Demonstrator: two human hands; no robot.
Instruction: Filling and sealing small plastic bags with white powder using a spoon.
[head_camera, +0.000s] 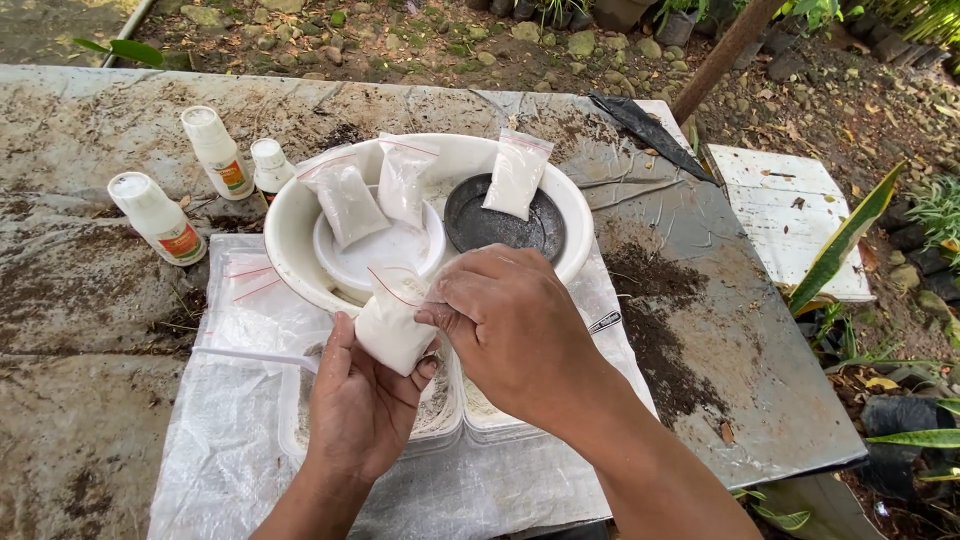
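Note:
My left hand (362, 405) cups a small clear zip bag of white powder (392, 325) from below. My right hand (505, 320) pinches the same bag's top edge with thumb and fingers. Both hands hover over two clear plastic tubs (455, 415) holding white granules. Just beyond stands a large white basin (290, 235) with three filled bags leaning inside: one (347, 202), another (405, 178) and a third (517, 172). A small white dish (385, 255) and a black dish (480, 225) sit in the basin.
Three white bottles (160, 218) (218, 152) (270, 165) stand at the left on a dirty grey table (90, 300). A white woven sheet (225, 440) lies under the tubs, with empty zip bags (245, 275) on it. Soil is spilled at the right (655, 320). Plants and stones surround.

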